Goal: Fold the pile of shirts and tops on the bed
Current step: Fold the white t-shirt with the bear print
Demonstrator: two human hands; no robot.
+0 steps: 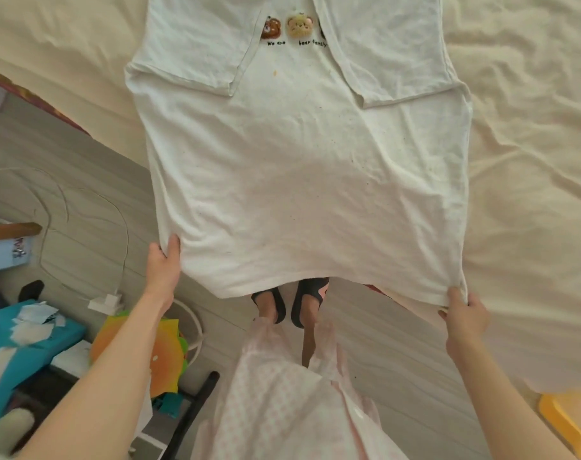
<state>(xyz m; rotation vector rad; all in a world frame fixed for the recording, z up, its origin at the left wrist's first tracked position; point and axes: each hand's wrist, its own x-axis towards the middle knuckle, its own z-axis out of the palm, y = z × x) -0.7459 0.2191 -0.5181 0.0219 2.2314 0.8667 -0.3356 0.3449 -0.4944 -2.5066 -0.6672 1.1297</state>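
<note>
Gripping the hem corners: left hand (164, 260) pinches the near-left corner of the white bear-print T-shirt (299, 180), thumb on top, fingers hidden under the cloth; right hand (463, 313) pinches the near-right corner the same way. Hem is lifted and stretched between them, overhanging the bed edge above the sandalled feet (290, 302). Upper body of the shirt lies flat on the cream bedsheet (531, 144), both sleeves already folded inward over the chest. Remaining, by my read: bring hem up toward collar, finish this shirt. No pile visible, so overall count unknown.
</note>
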